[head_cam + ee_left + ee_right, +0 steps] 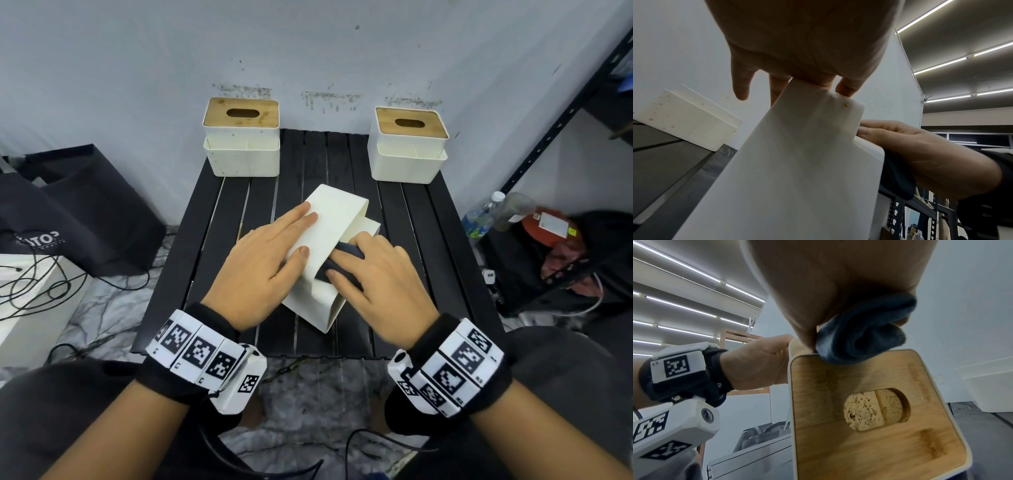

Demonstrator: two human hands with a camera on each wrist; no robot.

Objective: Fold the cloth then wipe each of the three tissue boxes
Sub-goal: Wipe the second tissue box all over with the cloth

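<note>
One white tissue box [329,219] lies tipped on its side mid-table, its wooden lid [869,443] facing right. My left hand [277,246] rests flat on the upturned white face [797,162], fingers straight. My right hand [373,274] grips a bunched dark blue cloth [346,253] and presses it against the box's right side by the lid edge; in the right wrist view the cloth [863,331] bulges from under the palm. Two more white boxes with wooden lids stand upright at the back, one left [241,150] and one right [407,154].
The black slatted table [219,240] stands against a grey wall. A black bag [78,212] and loose cables lie on the floor to the left. Bottles [486,212] and a black metal shelf [565,137] are on the right.
</note>
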